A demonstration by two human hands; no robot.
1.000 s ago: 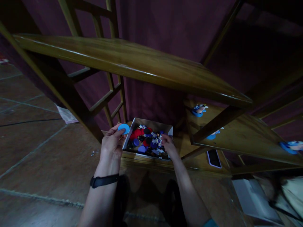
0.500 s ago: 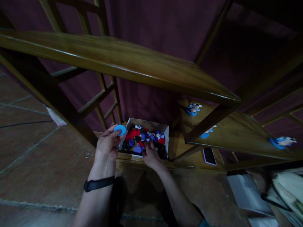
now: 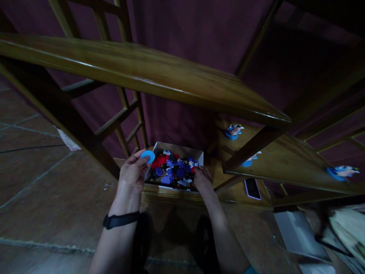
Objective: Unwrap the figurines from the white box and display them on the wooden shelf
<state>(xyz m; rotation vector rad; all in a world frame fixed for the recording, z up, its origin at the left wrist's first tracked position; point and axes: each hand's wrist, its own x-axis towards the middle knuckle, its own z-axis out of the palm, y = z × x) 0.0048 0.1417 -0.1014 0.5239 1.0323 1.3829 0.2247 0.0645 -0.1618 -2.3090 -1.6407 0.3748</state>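
My left hand (image 3: 132, 169) is closed on a light blue disc (image 3: 148, 156), pinched between thumb and fingers above the left edge of a white cardboard box (image 3: 201, 156). Inside the box lie small figures and round pieces, among them red pieces (image 3: 157, 163), purple discs (image 3: 165, 180) and a small white-and-blue figure (image 3: 191, 163). At the right side of the box, my right hand (image 3: 203, 178) has its fingers bunched on a red round piece (image 3: 194, 169). Its fingertips are partly hidden.
Several small figures on blue bases, such as one figure (image 3: 234, 131), stand on a wooden shelf (image 3: 279, 160) to the right. A phone (image 3: 252, 188) lies on the lower board. A thick wooden shelf edge (image 3: 142, 68) runs above my hands. Boxes (image 3: 302, 232) stand at lower right.
My right hand has moved from the middle of the box to its right side, by the red piece. Pieces in the middle have shifted, showing more purple discs. My left hand keeps the blue disc.
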